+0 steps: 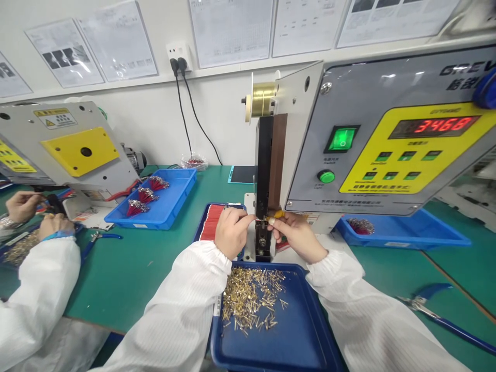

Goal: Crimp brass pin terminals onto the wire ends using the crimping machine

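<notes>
At the crimping machine's black press head [265, 170], both my hands meet from either side. My left hand [233, 232] is closed in a pinch on a thin red wire [256, 220], its end reaching the crimping spot. My right hand [296, 235] pinches at the other side of the die, thumb and forefinger together; the small piece between them is too small to make out. A yellow part [279, 214] shows just above the right fingertips. Below the hands lies a dark blue tray [302, 330] with many loose brass-coloured two-legged metal parts [248, 294].
Red wires [212, 222] lie in a tray left of the press. Blue trays [155, 219] [406, 240] hold finished-looking red bundles. Cutting pliers [430, 305] lie right. At left, a co-worker's hands [56, 225] work at another machine [73, 139]. A control box [360, 175] overhangs my right side.
</notes>
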{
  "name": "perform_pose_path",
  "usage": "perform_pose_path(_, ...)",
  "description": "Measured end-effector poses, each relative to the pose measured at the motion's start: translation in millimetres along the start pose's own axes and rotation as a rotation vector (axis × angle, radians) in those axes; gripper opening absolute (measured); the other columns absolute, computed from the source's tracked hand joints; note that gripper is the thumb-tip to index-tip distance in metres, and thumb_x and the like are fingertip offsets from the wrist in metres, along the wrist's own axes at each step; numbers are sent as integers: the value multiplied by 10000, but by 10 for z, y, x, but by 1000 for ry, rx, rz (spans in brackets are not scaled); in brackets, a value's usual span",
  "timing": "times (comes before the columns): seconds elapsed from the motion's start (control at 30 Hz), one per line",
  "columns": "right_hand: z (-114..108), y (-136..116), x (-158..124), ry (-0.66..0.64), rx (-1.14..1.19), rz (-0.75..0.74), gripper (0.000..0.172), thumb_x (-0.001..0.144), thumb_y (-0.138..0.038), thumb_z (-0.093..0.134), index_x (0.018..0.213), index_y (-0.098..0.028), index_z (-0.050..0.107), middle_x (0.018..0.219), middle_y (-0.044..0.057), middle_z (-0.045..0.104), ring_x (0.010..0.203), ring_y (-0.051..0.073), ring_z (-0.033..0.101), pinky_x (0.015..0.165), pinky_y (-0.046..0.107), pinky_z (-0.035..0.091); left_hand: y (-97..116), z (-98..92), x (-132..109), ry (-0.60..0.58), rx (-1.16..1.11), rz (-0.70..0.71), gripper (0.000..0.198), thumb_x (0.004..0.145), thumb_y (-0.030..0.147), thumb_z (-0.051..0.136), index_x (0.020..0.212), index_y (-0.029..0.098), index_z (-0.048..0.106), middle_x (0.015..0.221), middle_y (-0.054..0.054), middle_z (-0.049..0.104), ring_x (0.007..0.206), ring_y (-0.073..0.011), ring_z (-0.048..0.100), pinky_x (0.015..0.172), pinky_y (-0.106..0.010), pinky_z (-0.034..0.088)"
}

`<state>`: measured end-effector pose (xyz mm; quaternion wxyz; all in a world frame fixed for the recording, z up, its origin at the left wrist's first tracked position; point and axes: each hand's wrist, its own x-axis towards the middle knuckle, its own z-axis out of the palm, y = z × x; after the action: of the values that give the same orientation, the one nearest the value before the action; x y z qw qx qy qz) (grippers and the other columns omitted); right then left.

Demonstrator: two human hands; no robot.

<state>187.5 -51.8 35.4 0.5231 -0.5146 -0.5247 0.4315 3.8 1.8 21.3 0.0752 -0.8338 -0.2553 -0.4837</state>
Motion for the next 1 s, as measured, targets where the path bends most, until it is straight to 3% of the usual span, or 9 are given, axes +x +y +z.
perform_pose_path(0.2,66,-6,-21,82,-46,-2,278,763,-442,604,663,-186,567,460,-32,535,411,110,485,408,235,393,-4,8,-4,-16,-12,-8,173,904,121,474,902,190,632,881,-55,614,872,-179,505,791,-312,438)
perform_pose_path(0.53,91,-10,-14,89,-41,65,231,757,-415,580,678,-200,548,441,-55,503,386,111,466,387,234,394,-22,13,-11,-39,2,10,161,895,108,486,919,178,629,892,-63,610,880,-184,500,783,-310,440)
perform_pose_path(1.0,103,32,-13,108,-36,35,254,770,-428,585,665,-200,546,436,-54,503,380,111,467,380,230,381,8,-30,0,-11,-8,1,246,877,66,475,982,206,647,878,-55,586,871,-179,494,778,-309,439)
